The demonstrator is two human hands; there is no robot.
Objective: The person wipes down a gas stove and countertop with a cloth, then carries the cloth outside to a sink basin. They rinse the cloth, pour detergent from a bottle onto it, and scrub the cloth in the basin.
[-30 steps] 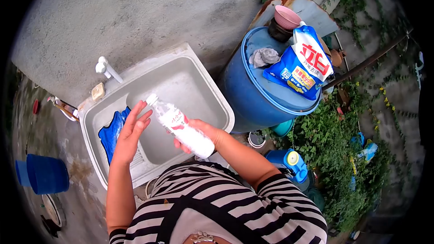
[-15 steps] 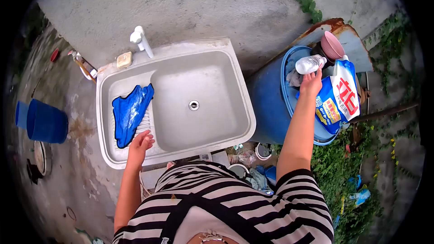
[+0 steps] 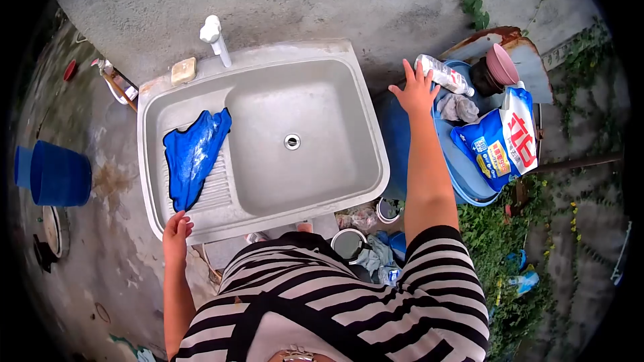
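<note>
My right hand [image 3: 416, 92] has its fingers spread at the left rim of the blue barrel [image 3: 463, 177], beside a clear bottle [image 3: 445, 74] that lies on its side at the barrel's back edge. My left hand [image 3: 176, 230] is at the front left rim of the grey sink [image 3: 268, 220], its fingers loosely curled just below a blue cloth [image 3: 195, 159]. White powder marks the cloth, which lies on the ribbed washboard side of the sink. A blue and white detergent bag [image 3: 500, 144] and a crumpled grey rag [image 3: 458, 107] rest on the barrel.
The white tap [image 3: 215, 41] stands behind the sink near a soap bar [image 3: 183, 71]. A pink bowl [image 3: 501, 65] sits on a dark pot at the barrel's back. Blue buckets [image 3: 60, 174] stand at the left, and a white pail [image 3: 348, 245] is below the sink.
The bottle has gone from my right hand to the barrel top, and that hand has opened beside it. My left hand has moved down and left, away from the sink's middle.
</note>
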